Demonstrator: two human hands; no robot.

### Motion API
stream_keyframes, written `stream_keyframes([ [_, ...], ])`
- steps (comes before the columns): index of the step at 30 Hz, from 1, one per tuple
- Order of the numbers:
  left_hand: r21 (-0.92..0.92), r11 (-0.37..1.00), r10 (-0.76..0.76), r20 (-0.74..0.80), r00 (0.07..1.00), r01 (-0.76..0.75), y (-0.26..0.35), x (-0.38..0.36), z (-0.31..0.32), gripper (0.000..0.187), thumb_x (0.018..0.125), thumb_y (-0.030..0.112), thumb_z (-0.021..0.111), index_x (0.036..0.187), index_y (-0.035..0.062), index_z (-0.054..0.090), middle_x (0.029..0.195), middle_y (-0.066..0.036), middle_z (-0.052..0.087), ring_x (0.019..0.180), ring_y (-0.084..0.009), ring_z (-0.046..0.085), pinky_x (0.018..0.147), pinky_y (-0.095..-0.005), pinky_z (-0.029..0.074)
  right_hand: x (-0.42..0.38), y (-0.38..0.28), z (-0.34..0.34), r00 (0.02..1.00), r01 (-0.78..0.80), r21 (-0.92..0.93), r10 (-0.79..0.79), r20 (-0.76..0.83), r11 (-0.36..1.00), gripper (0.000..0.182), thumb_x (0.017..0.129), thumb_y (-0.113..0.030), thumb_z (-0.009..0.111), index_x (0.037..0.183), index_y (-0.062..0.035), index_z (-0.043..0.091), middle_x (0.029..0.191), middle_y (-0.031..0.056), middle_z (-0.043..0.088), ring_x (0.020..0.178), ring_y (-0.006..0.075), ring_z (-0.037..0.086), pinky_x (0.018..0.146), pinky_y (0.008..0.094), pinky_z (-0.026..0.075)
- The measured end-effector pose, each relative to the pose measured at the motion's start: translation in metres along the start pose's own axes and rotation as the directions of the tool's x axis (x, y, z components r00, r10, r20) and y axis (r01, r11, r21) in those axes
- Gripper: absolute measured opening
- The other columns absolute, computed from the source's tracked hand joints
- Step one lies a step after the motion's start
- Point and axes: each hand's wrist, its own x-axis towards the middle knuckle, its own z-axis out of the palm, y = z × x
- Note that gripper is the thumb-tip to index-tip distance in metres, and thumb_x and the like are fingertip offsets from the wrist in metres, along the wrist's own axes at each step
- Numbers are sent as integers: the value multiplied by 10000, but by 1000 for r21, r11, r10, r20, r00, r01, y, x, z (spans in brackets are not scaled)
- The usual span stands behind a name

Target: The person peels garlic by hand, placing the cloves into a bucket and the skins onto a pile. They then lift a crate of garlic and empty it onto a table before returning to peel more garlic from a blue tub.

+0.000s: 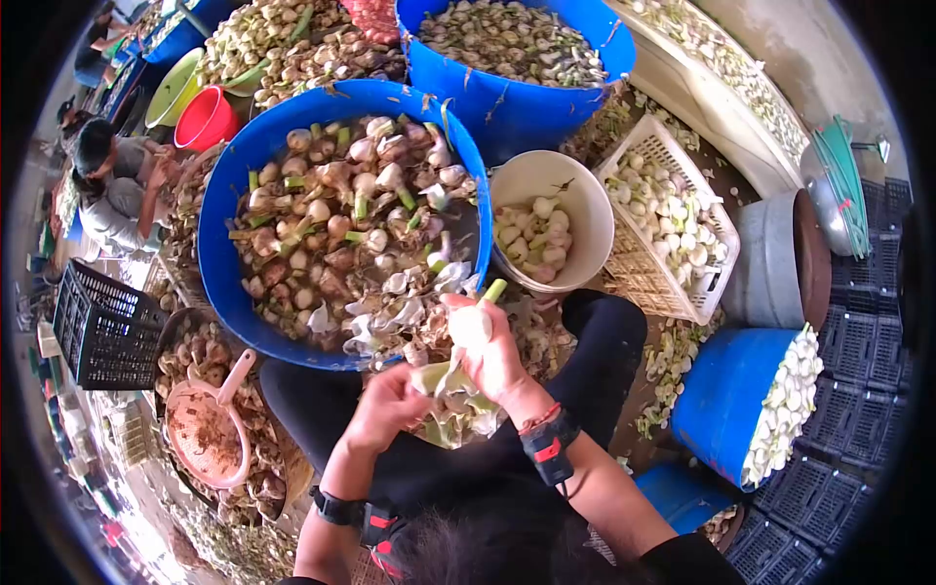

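A pale garlic bulb [471,328] with a short green stem stub is gripped in the fingers of my right hand [499,359]. My left hand [388,402] is closed on a strip of garlic skin [431,376], just left of and below the bulb. Loose peelings [458,409] lie between my legs under both hands. Directly beyond them stands a large blue tub [216,234] holding unpeeled garlic bulbs in water, with torn skins along its near side. A white bucket [597,210] with peeled bulbs in it is to the right of the tub.
A cream plastic crate [651,285] of peeled garlic sits at the right, near a metal pot [765,253] and a tipped blue tub [717,390]. At left are a pink strainer [237,429], a black crate [105,336] and a seated person [122,185]. Another blue tub [478,107] stands behind.
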Motion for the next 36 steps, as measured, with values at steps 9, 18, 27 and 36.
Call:
stream_keyframes([
  [9, 874, 471, -20, -126, 992, 120, -18, -17, -34, 162, 668, 150, 601, 731, 39, 501, 628, -134, 537, 594, -284, 548, 561, -362, 427, -16, 19, -37, 937, 97, -454, -235, -257, 886, 357, 956, -405, 392, 759, -130, 507, 645, -77, 406, 539, 31, 298, 489, 203, 208],
  [18, 950, 301, 100, -120, 988, 84, 45, 59, 13, 234, 774, 201, 602, 979, 93, 568, 670, -93, 620, 651, -287, 616, 581, -397, 469, -9, -178, -186, 716, 161, 197, 23, -698, 967, 416, 839, -566, 507, 851, -152, 544, 563, -75, 413, 445, 46, 337, 402, 182, 296],
  [27, 980, 156, 410, 50, 911, -125, 66, 182, 110, 637, 672, 132, 677, 1248, 54, 418, 1215, -201, 420, 1147, -379, 374, 987, -477, 275, -90, -277, -329, 277, 187, -71, -122, -953, 980, 162, 775, -177, 641, 712, -162, 492, 574, -40, 417, 433, 95, 377, 367, 251, 320],
  [36, 791, 502, 383, -567, 729, 351, 8, 258, 121, 597, 796, 14, 532, 1320, -38, 248, 1217, -286, 433, 1077, -377, 484, 923, -427, 395, -203, -245, -456, 347, -935, -354, 220, -912, 8, 640, 807, -493, 513, 1282, -69, 453, 1280, 157, 484, 1190, 368, 428, 1005, 385, 331],
])
